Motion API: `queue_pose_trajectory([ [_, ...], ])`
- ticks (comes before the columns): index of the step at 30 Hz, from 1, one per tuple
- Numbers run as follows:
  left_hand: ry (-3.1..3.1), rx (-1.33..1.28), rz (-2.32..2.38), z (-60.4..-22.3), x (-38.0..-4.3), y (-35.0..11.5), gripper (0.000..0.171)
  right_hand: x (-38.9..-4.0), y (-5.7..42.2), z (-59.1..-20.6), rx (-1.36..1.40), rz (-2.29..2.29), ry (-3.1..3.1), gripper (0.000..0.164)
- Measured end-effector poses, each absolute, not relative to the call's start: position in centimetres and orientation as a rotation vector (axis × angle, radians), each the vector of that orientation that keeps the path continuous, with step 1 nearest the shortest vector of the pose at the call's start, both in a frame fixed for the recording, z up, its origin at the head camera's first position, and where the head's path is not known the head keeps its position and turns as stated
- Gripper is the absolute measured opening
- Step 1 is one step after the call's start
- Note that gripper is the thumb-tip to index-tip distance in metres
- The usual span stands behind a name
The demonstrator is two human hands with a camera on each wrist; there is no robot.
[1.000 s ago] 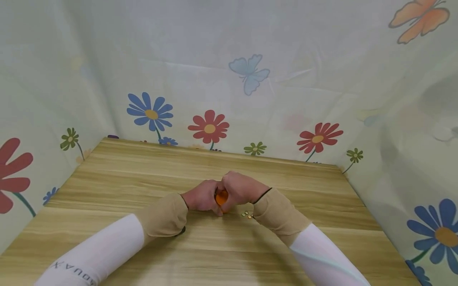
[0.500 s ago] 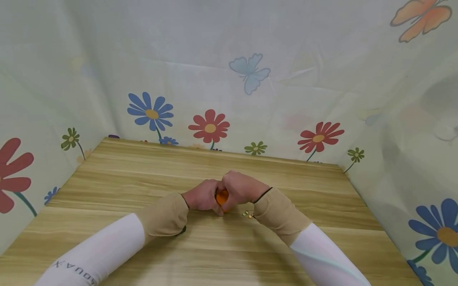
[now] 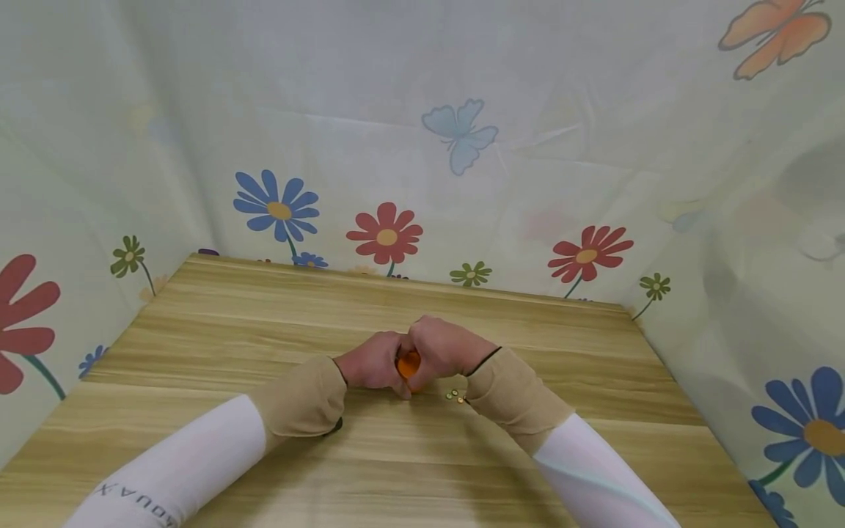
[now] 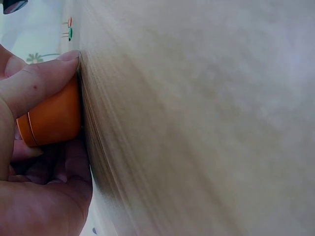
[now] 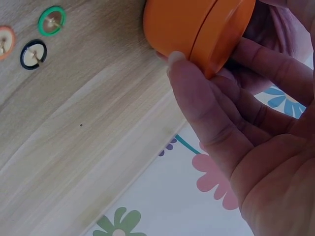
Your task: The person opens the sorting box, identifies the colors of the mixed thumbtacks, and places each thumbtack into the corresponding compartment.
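Note:
Both hands meet at an orange round container near the middle of the table. A thin dark seam parts its body from the lid, which sits on it. My left hand grips the body low down, thumb along one side, its fingers close to the tabletop in the left wrist view. Around the lid end curl the fingers of my right hand, with one fingertip reaching over the seam. Much of the container is hidden behind the hands in the head view.
Beside the right wrist lie 3 thumbtacks, points up: a green-rimmed thumbtack, a black-rimmed thumbtack and an orange-rimmed thumbtack. The wood-grain table is bounded by a flower-print cloth behind and at both sides.

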State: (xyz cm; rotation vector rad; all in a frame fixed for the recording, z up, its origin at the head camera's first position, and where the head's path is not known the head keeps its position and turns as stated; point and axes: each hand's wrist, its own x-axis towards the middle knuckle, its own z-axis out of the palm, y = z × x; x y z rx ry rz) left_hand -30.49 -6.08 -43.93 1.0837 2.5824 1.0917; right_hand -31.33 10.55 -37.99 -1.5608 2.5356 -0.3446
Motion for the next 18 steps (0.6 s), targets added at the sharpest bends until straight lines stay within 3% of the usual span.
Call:
queue_pose_trajectory([
  [18, 2.588, 1.083, 1.093, -43.72, -30.38, -5.98, 0.054, -31.56, 10.57, -38.08, -1.548, -0.333, 2.539, 0.024],
])
